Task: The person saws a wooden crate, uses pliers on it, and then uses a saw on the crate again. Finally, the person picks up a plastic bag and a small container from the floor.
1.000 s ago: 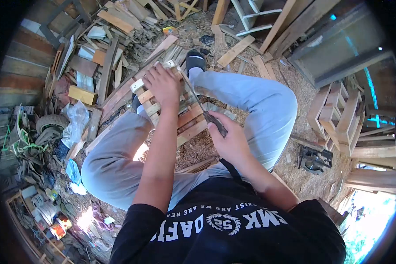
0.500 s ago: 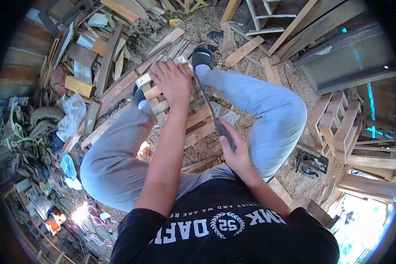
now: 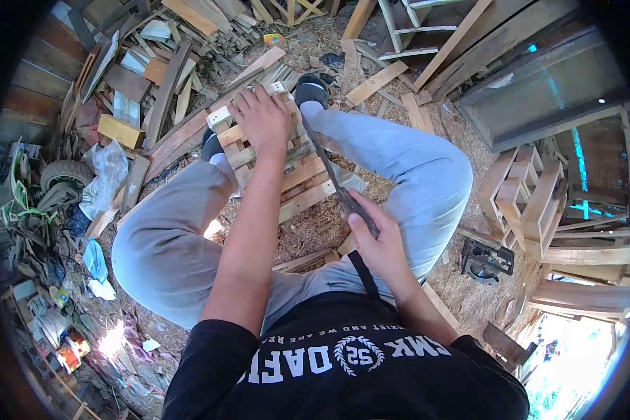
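My left hand (image 3: 262, 119) is closed over the pale end bar of a slatted wooden frame (image 3: 308, 172), which rests between my legs. My right hand (image 3: 379, 241) grips the dark handle of a long, narrow, dark-bladed tool (image 3: 322, 155). Its blade is seen nearly edge-on and runs along the right side of the frame, with the tip close to the end bar near my left hand. I cannot tell whether this tool is a saw or a knife.
Wood offcuts (image 3: 168, 98) are heaped at the upper left. To the right are a dark power tool (image 3: 486, 262) and slatted wooden pieces (image 3: 528, 203). A white ladder-like frame (image 3: 416, 31) leans at the top. Plastic bags (image 3: 107, 175) and a small wheel (image 3: 66, 173) lie left.
The view has shifted slightly, so the surroundings sit further left. Relative to the slatted frame, my right hand and the tool have drawn back a little toward my body. My left hand keeps its hold.
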Demonstrator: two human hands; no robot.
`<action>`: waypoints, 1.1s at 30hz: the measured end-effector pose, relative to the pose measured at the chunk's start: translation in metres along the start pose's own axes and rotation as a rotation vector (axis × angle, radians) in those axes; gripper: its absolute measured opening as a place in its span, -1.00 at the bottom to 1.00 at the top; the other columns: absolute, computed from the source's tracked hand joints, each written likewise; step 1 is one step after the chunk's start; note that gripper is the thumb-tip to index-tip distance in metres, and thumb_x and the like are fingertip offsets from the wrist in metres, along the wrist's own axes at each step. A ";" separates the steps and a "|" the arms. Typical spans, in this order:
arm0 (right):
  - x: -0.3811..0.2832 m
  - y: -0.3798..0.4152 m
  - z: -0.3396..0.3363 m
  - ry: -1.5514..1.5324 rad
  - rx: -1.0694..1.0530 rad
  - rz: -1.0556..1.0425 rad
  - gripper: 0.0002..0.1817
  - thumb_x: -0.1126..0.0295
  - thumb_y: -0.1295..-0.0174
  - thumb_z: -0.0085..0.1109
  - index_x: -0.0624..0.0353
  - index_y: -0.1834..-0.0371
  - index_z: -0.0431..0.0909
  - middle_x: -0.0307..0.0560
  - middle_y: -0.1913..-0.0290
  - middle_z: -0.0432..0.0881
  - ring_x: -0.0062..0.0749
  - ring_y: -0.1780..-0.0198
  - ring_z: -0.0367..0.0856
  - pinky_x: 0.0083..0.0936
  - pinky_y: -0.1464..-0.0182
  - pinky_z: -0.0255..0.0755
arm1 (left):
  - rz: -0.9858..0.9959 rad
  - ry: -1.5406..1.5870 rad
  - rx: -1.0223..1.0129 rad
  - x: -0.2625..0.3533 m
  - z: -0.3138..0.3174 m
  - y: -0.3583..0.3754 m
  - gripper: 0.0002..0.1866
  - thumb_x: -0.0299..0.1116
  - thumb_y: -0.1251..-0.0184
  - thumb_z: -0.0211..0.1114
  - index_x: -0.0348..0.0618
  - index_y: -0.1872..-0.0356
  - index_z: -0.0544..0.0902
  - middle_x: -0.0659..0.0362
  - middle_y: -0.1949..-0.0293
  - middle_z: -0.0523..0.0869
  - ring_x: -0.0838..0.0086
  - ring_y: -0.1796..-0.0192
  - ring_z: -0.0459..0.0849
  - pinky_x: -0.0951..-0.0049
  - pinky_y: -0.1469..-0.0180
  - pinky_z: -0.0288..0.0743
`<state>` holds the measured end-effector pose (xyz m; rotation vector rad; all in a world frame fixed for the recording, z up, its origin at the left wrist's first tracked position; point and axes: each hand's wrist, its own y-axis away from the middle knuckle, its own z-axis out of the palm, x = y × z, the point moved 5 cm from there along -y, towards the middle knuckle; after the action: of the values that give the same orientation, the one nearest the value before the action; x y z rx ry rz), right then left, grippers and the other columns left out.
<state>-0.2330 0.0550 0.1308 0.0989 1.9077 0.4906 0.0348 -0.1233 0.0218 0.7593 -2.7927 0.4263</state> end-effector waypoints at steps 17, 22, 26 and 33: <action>-0.049 -0.041 0.007 0.157 0.050 -0.099 -0.57 0.32 -0.61 0.27 0.25 -0.45 0.71 0.31 -0.11 0.89 -0.12 -0.12 0.93 -0.33 -0.23 0.70 | 0.061 -0.069 0.136 0.002 0.002 0.000 -0.52 -0.16 -0.63 0.21 -0.26 -0.37 0.61 -0.11 -0.36 0.65 -0.05 -0.57 0.48 -0.31 -0.72 0.11; -0.046 -0.036 0.008 0.107 0.039 -0.011 -0.57 0.38 -0.60 0.27 0.25 -0.46 0.70 0.29 -0.14 0.89 -0.18 -0.15 0.92 -0.34 -0.23 0.69 | 0.021 -0.060 0.062 0.004 0.000 0.000 -0.54 -0.16 -0.57 0.22 -0.24 -0.31 0.63 -0.10 -0.30 0.66 -0.04 -0.53 0.51 -0.31 -0.73 0.10; -0.022 -0.035 0.018 0.096 0.049 -0.130 -0.56 0.43 -0.58 0.28 0.24 -0.47 0.69 0.28 -0.17 0.89 -0.22 -0.17 0.92 -0.35 -0.21 0.70 | 0.033 -0.051 0.073 0.002 0.003 -0.004 -0.52 -0.14 -0.53 0.23 -0.23 -0.30 0.63 -0.10 -0.29 0.66 -0.04 -0.52 0.52 -0.30 -0.74 0.10; -0.012 -0.024 0.026 0.116 0.096 -0.150 -0.55 0.46 -0.58 0.28 0.25 -0.49 0.67 0.23 -0.19 0.89 -0.34 -0.19 0.88 -0.41 -0.25 0.68 | 0.031 -0.077 0.059 0.005 0.001 -0.003 -0.52 -0.12 -0.50 0.24 -0.25 -0.26 0.64 -0.11 -0.27 0.67 -0.05 -0.45 0.55 -0.31 -0.71 0.12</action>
<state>-0.2005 0.0370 0.1240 -0.0104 2.0346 0.3100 0.0322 -0.1279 0.0225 0.7616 -2.8786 0.4977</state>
